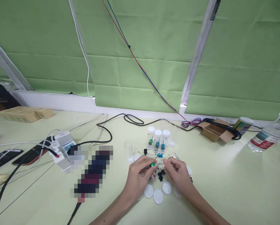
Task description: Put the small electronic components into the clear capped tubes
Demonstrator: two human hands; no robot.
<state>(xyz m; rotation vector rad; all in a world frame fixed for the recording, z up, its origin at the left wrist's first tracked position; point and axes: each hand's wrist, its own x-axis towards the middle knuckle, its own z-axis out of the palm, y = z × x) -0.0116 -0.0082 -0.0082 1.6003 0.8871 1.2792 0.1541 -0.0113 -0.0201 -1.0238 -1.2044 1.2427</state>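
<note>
My left hand (142,172) is closed in a pinch on a small green plastic part (152,164) that has thin metal wire on it. Close by on the right, the fingertips of my right hand (176,170) are pressed together at the thin wire (160,162). Below and between the hands lie small black parts (160,175). A blue part (160,155) rests just beyond my fingers. Behind it stand clear tubes with white caps (157,133), holding green and blue parts with wires. Loose round white caps (158,197) lie in front of the hands, partly covered by them.
On the left are a power strip (66,147) with plugs and cables, phones (6,157) and a pixelated dark object (94,172). At the back right sit an open cardboard box (215,131), a can (243,125) and a water bottle (267,136). Cardboard boxes (24,114) lie back left.
</note>
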